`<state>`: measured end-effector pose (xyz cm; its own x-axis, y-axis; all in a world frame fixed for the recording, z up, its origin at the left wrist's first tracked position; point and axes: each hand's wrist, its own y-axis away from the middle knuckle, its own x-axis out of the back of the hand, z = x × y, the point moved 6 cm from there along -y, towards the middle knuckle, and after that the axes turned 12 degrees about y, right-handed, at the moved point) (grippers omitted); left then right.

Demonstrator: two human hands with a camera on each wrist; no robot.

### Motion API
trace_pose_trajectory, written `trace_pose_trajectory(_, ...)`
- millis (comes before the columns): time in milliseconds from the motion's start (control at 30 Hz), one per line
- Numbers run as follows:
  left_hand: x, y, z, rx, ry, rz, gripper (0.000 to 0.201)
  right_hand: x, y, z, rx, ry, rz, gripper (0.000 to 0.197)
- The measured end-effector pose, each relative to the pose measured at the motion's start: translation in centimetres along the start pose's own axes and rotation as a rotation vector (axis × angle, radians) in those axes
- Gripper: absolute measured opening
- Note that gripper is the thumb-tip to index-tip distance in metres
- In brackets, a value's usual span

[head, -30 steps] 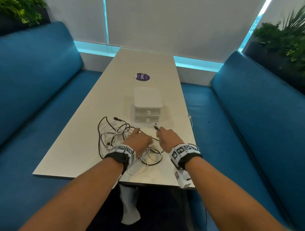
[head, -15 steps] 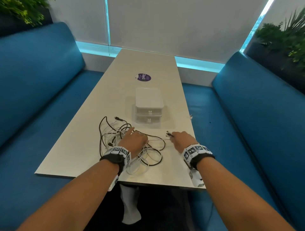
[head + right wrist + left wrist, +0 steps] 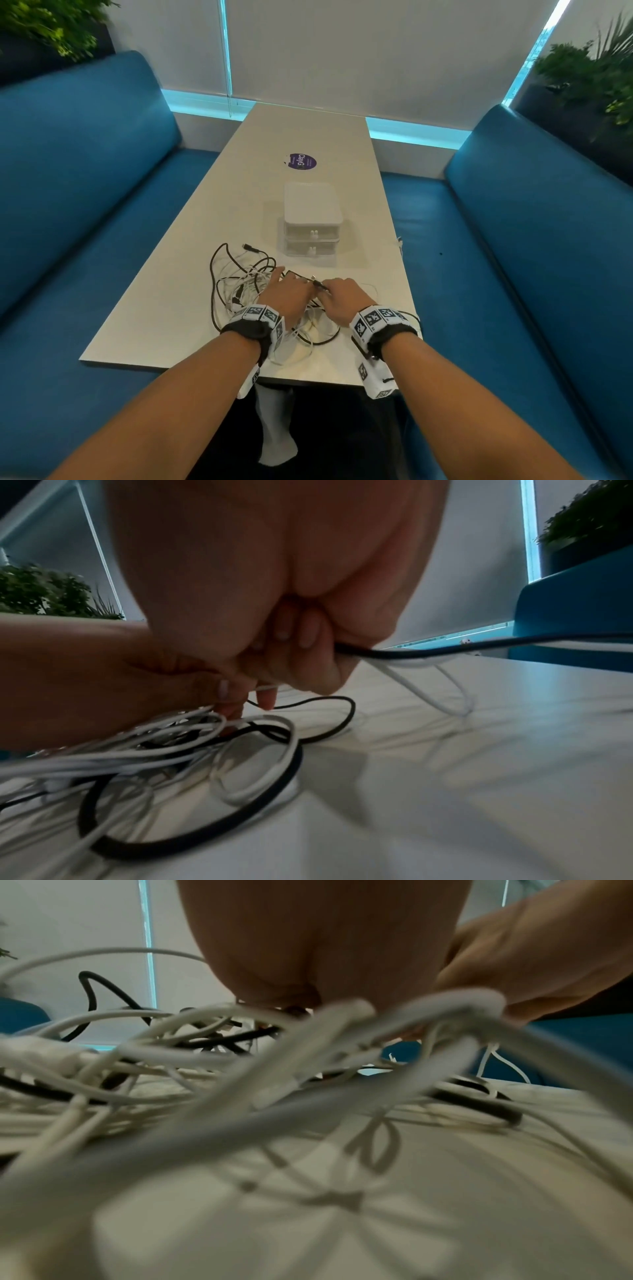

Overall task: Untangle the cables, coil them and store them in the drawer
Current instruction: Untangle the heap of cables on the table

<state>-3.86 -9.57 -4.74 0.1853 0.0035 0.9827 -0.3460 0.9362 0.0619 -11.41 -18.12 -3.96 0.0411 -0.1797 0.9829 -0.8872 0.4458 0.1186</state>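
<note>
A tangle of black and white cables lies on the near end of the white table. My left hand rests on top of the tangle, fingertips down among the strands. Right beside it, my right hand grips a black cable in curled fingers; its plug end sticks out between the two hands. A white strand runs through the same grip. The small white two-drawer unit stands just beyond the hands, both drawers closed.
A purple round sticker lies farther up the table. Blue benches flank both long sides. One white cable end hangs over the right table edge. A white cloth hangs below the near edge.
My right hand swung out to the right with the black cable's end, then came back left against my left hand. The left hand stayed on the tangle.
</note>
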Motion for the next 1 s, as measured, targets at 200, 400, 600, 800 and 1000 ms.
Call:
trace_pose_trajectory(200,-0.4,0.3,-0.8,0.004,0.046,0.024,0.024,-0.2,-0.4,1.6,-0.057,0.005,-0.095,0.02)
trace_pose_trajectory(400,-0.9,0.4,-1.8,0.006,0.036,0.065,0.038,1.4,1.2,8.8,-0.286,0.2,-0.101,0.021)
trace_pose_trajectory(600,-1.2,0.2,-1.3,0.02,-0.003,0.041,0.027,1.5,1.5,6.0,-0.275,0.032,0.077,0.028)
trace_pose_trajectory(800,-1.1,0.3,-0.8,-0.007,-0.062,0.037,0.024,0.3,0.2,0.5,0.007,-0.056,0.091,0.051)
trace_pose_trajectory(1000,-1.2,0.3,-0.9,-0.008,-0.048,0.036,0.027,0.1,0.2,-0.5,0.09,-0.109,0.137,0.058)
